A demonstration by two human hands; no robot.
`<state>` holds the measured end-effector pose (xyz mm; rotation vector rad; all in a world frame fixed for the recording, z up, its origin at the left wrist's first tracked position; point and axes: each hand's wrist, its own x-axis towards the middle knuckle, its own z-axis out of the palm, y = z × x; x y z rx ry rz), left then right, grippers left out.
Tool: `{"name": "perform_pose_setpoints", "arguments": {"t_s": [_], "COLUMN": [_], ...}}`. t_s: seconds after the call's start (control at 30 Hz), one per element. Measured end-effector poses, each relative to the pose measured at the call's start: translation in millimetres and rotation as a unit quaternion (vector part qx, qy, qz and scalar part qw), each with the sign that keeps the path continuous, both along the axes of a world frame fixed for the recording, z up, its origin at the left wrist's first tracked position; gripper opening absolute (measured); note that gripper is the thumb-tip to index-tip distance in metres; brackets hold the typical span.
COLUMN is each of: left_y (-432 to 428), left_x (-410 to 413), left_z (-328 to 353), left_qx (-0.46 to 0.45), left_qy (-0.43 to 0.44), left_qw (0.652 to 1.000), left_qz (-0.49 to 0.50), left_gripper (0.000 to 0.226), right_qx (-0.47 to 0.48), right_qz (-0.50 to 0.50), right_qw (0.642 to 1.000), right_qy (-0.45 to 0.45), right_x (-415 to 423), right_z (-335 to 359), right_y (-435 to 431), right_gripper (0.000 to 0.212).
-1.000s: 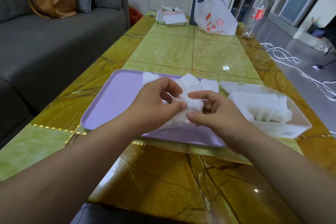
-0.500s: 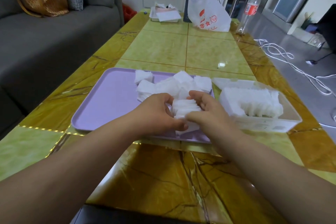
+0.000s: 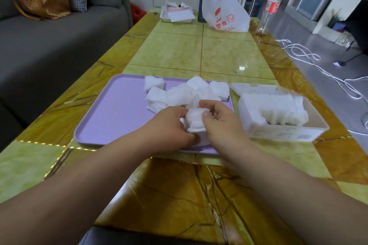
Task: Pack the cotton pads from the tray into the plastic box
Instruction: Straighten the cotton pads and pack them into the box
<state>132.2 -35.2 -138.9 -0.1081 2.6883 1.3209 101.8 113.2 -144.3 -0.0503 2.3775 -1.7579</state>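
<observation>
Green marble desk (image 3: 199,49) carries the purple tray (image 3: 111,117), with the part-filled plastic box (image 3: 278,135) just beside it. Left hand (image 3: 169,127) and right hand (image 3: 221,121), raised a second ago, now clamp a stack of cotton pads (image 3: 196,123) low on the tray, probably squaring it for boxing.

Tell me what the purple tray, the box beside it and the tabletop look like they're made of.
Tray: likely matte plastic; even lilac colour, rounded moulded rim. Box: translucent whitish plastic; cotton pads show faintly through its wall. Tabletop: glossy, green and amber veined, sharp light reflections; real stone or a printed surface, I cannot tell.
</observation>
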Motion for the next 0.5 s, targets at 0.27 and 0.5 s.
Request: {"name": "perform_pose_setpoints", "arguments": {"t_s": [0.27, 0.5], "left_y": [7.8, 15.1], "left_x": [3.9, 0.5], "left_z": [9.7, 13.2], "left_qx": [0.102, 0.133], "left_qy": [-0.024, -0.048], "left_qw": [0.994, 0.986], "left_qz": [0.008, 0.089], "left_gripper": [0.021, 0.039], "right_qx": [-0.025, -0.034], "right_qz": [0.017, 0.007], "right_qw": [0.999, 0.998], "right_qy": [-0.025, -0.06], "right_x": [0.8, -0.9], "right_z": [-0.7, -0.1], "right_y": [0.1, -1.5], "right_gripper": [0.039, 0.031]}}
